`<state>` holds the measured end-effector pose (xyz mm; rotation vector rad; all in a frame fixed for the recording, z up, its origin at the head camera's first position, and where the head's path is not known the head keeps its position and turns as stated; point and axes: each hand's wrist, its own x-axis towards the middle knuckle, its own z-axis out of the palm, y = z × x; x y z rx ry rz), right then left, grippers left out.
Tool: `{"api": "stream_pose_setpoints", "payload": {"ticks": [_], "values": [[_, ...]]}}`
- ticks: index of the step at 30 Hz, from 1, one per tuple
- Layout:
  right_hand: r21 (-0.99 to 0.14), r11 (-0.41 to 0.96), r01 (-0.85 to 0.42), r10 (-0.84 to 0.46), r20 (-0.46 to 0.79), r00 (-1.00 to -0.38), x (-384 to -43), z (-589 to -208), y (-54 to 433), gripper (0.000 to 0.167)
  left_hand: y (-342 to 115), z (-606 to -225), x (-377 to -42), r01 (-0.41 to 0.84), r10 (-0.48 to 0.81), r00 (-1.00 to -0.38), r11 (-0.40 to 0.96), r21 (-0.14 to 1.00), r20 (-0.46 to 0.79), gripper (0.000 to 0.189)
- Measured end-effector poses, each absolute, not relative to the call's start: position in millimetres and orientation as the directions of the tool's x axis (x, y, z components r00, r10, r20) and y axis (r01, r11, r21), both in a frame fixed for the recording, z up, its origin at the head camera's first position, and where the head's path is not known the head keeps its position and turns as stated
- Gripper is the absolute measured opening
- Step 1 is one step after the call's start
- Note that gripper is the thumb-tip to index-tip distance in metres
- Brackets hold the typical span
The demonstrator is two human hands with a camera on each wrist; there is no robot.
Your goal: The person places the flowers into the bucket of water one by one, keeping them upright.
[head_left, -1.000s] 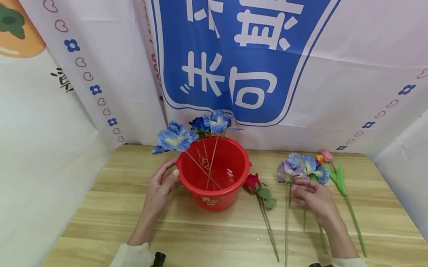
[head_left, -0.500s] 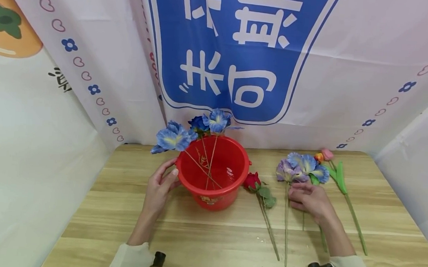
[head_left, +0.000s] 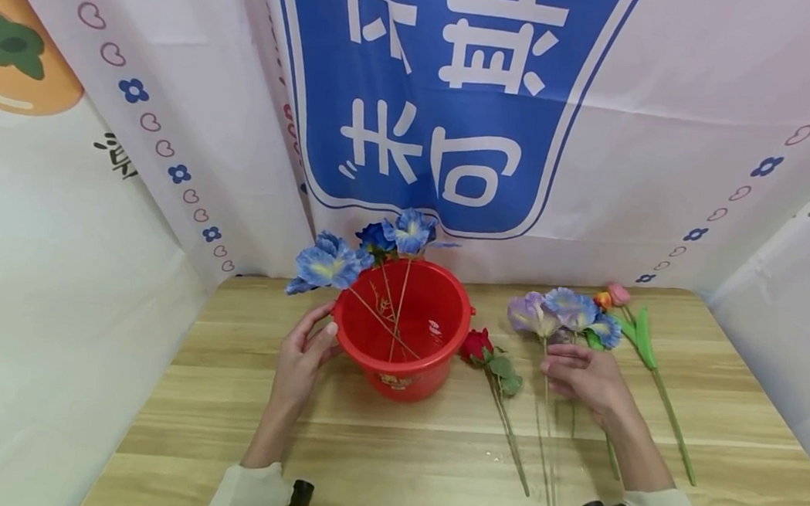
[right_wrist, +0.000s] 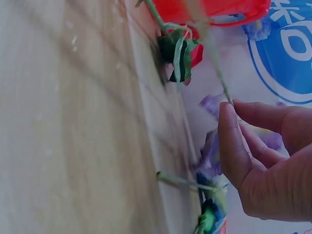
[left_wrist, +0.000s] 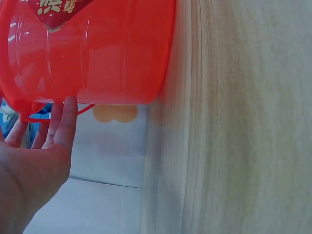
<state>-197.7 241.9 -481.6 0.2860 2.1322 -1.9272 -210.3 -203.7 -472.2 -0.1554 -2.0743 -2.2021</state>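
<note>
My left hand [head_left: 307,348] rests against the left side of a red plastic bucket [head_left: 433,363], thumb by the rim; in the left wrist view its fingers [left_wrist: 66,122] lie fairly straight along the bucket's wall. Two blue irises [head_left: 328,260] and a dark blue rose [head_left: 374,237] stand in the bucket, leaning on its rear rim. With thumb and forefinger my right hand [head_left: 588,376] pinches the stem of a purple iris [head_left: 532,313], just under the bloom; in the right wrist view the stem [right_wrist: 222,80] runs up from the fingertips. Blue irises [head_left: 572,308] lie right behind that hand.
A red rose [head_left: 477,344] with green leaves lies on the wooden table [head_left: 229,397] between bucket and right hand. At the far right lie a pink tulip [head_left: 618,294] and an orange bloom [head_left: 603,301]. A printed cloth [head_left: 618,181] hangs close behind the table.
My right hand has taken the purple iris's stem between its fingertips; the bloom has lifted and shifted left, its stem swinging slightly. My left hand and the bucket stay as they were.
</note>
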Motion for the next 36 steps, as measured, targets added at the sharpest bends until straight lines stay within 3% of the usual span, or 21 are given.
{"api": "stream_pose_setpoints", "payload": {"ticks": [18,36], "values": [[-0.976,0.100,0.191,0.018,-0.191,-0.981,-188,-453,230,0.054,-201,-472,-210,0.151,-0.017,-0.989,-0.053,0.987,0.150,0.046],[-0.998,0.061,-0.004,0.049,0.007,-0.999,-197,-386,204,0.039,-201,-472,-208,0.195,-0.022,-0.981,-0.075,0.978,0.194,0.047]]}}
